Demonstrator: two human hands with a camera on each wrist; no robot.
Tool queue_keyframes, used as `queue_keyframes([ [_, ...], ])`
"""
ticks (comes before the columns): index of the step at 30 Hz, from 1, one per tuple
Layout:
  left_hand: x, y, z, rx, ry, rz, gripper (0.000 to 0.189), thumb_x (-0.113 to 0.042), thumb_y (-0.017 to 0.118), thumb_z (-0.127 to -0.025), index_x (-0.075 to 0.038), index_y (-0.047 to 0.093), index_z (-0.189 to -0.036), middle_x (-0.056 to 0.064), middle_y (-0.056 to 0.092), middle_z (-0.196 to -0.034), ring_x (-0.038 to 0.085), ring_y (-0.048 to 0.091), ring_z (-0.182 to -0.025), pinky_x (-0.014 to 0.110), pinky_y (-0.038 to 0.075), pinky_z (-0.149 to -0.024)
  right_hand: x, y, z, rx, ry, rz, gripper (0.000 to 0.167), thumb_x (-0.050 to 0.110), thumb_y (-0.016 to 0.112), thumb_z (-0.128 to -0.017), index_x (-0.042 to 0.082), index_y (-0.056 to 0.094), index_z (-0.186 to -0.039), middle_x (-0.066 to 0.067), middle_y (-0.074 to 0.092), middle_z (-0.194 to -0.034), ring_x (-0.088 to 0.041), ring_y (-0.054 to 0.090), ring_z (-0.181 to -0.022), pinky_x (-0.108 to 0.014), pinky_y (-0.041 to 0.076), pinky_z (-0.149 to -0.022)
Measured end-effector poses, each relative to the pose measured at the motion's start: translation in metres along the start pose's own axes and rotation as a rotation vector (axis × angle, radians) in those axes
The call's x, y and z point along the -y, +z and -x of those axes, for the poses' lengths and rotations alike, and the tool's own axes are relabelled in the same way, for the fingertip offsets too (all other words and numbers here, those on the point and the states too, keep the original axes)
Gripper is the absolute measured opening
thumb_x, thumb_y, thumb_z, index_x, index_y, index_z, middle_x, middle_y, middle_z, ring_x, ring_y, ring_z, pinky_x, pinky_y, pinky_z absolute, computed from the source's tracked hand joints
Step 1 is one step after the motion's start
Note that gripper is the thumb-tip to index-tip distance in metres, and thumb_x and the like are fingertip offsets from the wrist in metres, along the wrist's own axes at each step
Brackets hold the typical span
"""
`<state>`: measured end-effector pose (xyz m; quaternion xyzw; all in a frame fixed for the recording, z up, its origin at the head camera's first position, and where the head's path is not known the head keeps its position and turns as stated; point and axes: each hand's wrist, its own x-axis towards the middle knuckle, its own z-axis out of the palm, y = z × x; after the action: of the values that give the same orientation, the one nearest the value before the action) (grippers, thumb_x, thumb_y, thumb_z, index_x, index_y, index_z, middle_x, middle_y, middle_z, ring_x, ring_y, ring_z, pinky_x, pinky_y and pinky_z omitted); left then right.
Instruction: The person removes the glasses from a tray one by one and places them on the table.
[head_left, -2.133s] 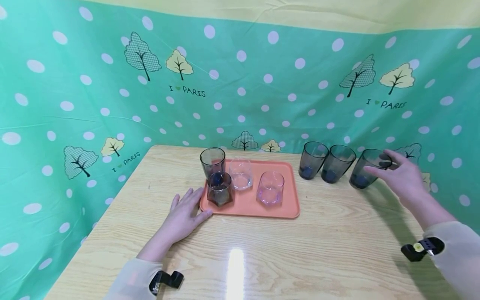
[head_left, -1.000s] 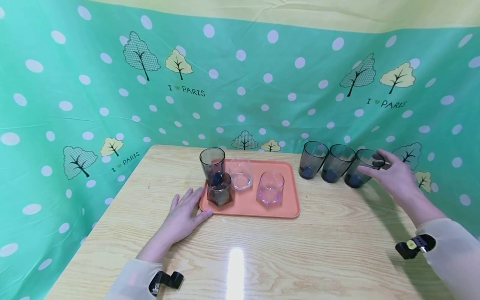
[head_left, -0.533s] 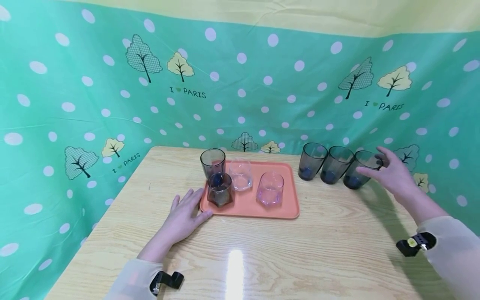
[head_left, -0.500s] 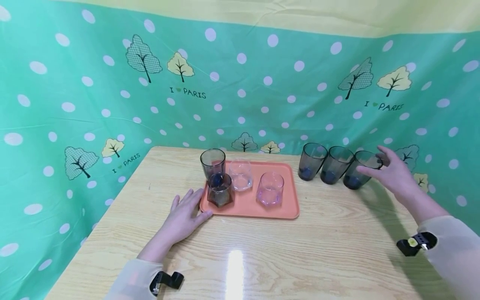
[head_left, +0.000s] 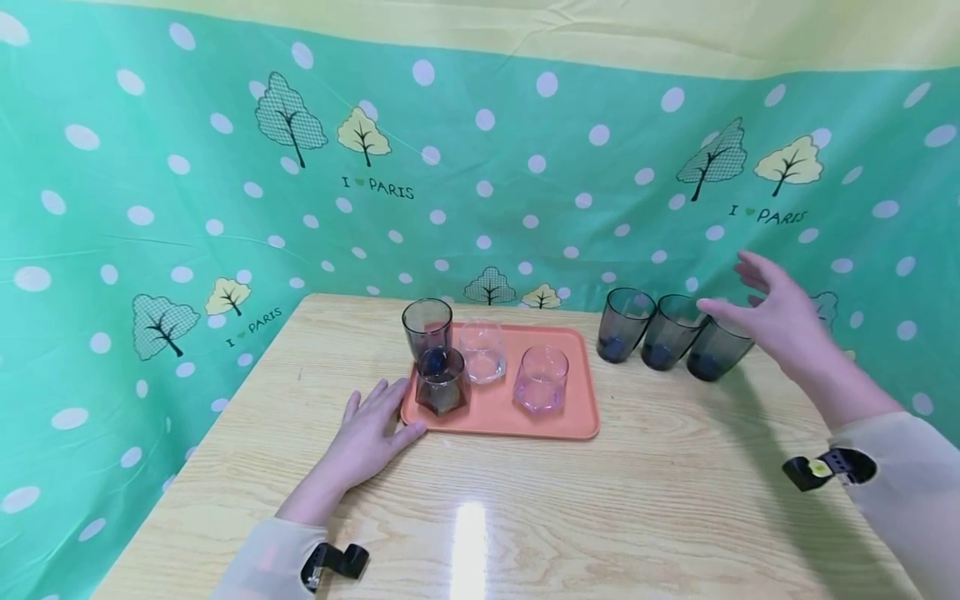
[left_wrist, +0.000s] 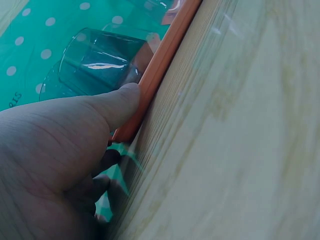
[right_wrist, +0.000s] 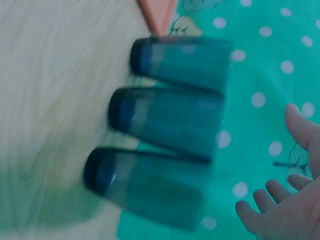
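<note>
My right hand (head_left: 783,321) hangs in the air just above the rightmost of three tall smoky glasses, fingers spread and holding nothing. That right glass (head_left: 716,350) stands close beside the middle glass (head_left: 670,337), with the left glass (head_left: 624,329) at the end of the row. The right hand's palm partly hides the right glass's rim. At the coral tray's (head_left: 577,421) front left corner lies my left hand (head_left: 365,433), fingers relaxed. In the left wrist view its thumb (left_wrist: 122,102) rests against the tray's rim.
The tray bears a brown faceted tumbler (head_left: 441,387), a clear tumbler (head_left: 483,354) and a pink tumbler (head_left: 541,383). Another tall smoky glass (head_left: 426,321) stands at its back left. A green dotted cloth (head_left: 480,150) hangs behind the wooden table (head_left: 600,500).
The right hand slid the rightmost tall glass left, up to the middle one. It has since let go and risen above the rim. The left hand stays at the tray.
</note>
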<state>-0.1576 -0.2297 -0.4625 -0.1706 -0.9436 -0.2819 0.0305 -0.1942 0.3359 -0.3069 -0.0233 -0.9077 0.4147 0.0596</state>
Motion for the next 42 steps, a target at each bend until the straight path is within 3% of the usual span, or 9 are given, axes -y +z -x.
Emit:
queue_keyframes([
  [11, 0.0, 0.0, -0.001, 0.005, -0.009, 0.004, 0.084, -0.04, 0.077, -0.105, 0.004, 0.041, -0.167, 0.024, 0.044, -0.17, 0.05, 0.028, -0.162, 0.073, 0.001, -0.13, 0.054, 0.04, -0.009, 0.035, -0.1, -0.035, 0.118, 0.058, 0.085, -0.095, 0.024, 0.011, -0.18, -0.012, 0.022, -0.183, -0.045, 0.026, -0.164, -0.064, 0.029, -0.129],
  [20, -0.001, -0.001, 0.0, 0.003, -0.006, 0.002, 0.085, -0.043, 0.076, -0.105, 0.002, 0.041, -0.168, 0.022, 0.043, -0.171, 0.05, 0.027, -0.163, 0.073, 0.001, -0.13, 0.091, 0.081, -0.019, 0.089, -0.168, -0.1, 0.108, 0.046, 0.087, -0.097, 0.027, 0.02, -0.179, -0.006, 0.029, -0.18, -0.03, 0.028, -0.166, -0.053, 0.03, -0.132],
  [31, 0.0, 0.0, 0.002, 0.004, -0.01, 0.008, 0.085, -0.045, 0.075, -0.106, 0.001, 0.04, -0.169, 0.022, 0.043, -0.171, 0.049, 0.026, -0.163, 0.073, 0.0, -0.13, 0.131, 0.135, -0.027, 0.153, -0.239, -0.178, 0.101, 0.035, 0.089, -0.097, 0.021, 0.029, -0.176, -0.007, 0.041, -0.175, -0.028, 0.036, -0.162, -0.049, 0.031, -0.132],
  [42, 0.0, 0.001, 0.002, -0.008, 0.002, 0.027, 0.085, -0.045, 0.075, -0.105, 0.003, 0.042, -0.167, 0.023, 0.043, -0.17, 0.051, 0.028, -0.162, 0.074, 0.001, -0.129, 0.155, 0.182, -0.033, 0.232, -0.253, -0.225, 0.101, 0.038, 0.092, -0.094, 0.02, 0.033, -0.175, -0.007, 0.043, -0.173, -0.03, 0.041, -0.159, -0.047, 0.037, -0.129],
])
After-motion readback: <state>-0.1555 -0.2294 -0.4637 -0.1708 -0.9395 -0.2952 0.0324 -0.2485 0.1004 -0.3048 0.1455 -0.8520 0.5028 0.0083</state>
